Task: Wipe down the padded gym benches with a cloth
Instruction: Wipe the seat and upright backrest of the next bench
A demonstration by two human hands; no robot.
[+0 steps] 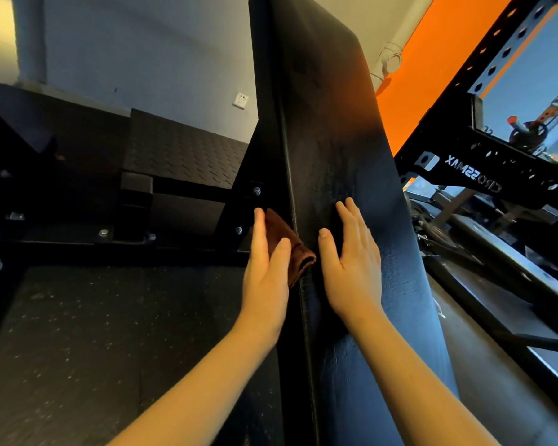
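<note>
Pressing a folded brown cloth against the left edge of the upright black padded bench back, the left hand was flat, fingers straight; the right hand lay open-palmed on its streaked face. Wiping seemed midway, with the upper pad probably left to do.

One padded bench, one brown cloth, two hands: left hand, right hand.

Black padded bench, steeply tilted; brown cloth seemingly against its side edge
</note>
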